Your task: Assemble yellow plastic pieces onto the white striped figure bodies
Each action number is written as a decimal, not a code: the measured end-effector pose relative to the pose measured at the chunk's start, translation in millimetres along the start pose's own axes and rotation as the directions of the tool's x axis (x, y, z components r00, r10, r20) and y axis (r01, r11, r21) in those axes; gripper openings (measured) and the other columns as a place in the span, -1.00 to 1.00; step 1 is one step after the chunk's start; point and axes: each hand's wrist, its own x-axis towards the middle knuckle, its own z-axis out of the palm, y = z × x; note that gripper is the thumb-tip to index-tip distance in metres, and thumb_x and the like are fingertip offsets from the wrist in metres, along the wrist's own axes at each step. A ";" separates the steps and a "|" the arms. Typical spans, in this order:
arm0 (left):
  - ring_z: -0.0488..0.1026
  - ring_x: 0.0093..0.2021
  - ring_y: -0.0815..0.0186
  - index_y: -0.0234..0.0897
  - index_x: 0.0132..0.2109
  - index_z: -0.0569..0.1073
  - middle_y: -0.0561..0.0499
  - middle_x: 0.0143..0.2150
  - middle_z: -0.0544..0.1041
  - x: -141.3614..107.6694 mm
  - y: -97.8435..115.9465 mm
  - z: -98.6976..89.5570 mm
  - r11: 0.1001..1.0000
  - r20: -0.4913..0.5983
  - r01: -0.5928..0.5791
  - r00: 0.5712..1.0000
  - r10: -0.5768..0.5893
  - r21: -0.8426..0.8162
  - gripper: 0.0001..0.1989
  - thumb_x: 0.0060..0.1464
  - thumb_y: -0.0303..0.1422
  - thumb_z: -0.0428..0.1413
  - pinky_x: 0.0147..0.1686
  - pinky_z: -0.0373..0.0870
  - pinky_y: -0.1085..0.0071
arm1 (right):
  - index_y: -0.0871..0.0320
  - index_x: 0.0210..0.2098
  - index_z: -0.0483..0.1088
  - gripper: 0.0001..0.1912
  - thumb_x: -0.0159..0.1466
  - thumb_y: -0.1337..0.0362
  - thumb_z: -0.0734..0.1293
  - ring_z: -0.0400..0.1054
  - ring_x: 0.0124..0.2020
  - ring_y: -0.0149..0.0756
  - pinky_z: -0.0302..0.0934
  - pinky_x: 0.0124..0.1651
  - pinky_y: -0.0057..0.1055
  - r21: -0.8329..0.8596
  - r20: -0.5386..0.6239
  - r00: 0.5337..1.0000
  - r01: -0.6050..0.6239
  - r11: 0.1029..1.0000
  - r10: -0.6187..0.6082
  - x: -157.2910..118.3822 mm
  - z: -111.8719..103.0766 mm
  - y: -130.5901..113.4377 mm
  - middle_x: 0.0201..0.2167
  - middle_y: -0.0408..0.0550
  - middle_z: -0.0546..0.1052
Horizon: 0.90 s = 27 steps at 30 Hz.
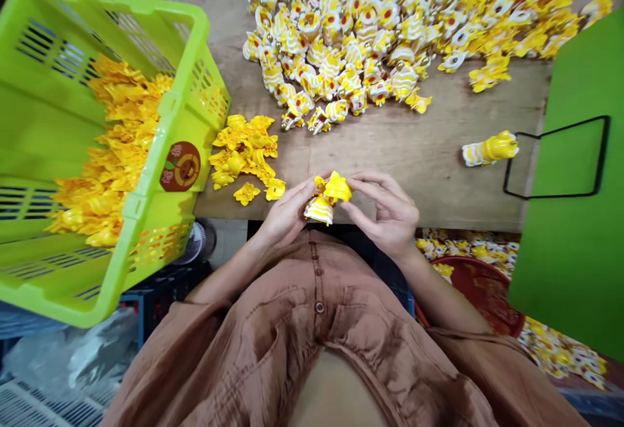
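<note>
My left hand (286,214) pinches a small yellow-and-white striped plastic figure part (319,211) above the table's near edge. At its upper right, the thumb and fingers of my right hand (390,214) close on a glossy yellow plastic piece (338,188). The two parts touch or nearly touch; the exact contact is hidden by fingers. Left of my hands lies a small heap of loose yellow pieces (246,147) on the wooden table (370,154). To the right stands a figure with a yellow top and striped base (490,149), lying on its side.
A lime-green crate (168,112) with many yellow pieces (121,134) inside is at the left. Striped figures (336,43) pile up across the back. At right are a green panel (580,219) and a black wire frame (602,160). A red basket (487,290) sits below the table edge.
</note>
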 end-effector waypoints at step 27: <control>0.56 0.10 0.14 -0.18 0.31 0.45 -0.15 0.21 0.58 -19.8 -7.9 -14.3 0.807 0.231 -0.380 0.924 0.306 0.451 -0.46 0.33 -0.05 0.24 0.09 0.48 0.32 | -0.15 0.35 0.44 -0.36 0.33 0.30 0.54 0.55 0.04 -0.05 0.52 0.03 -0.02 -0.072 0.022 0.997 0.073 0.995 -0.072 -11.9 7.2 -10.7 0.04 0.02 0.65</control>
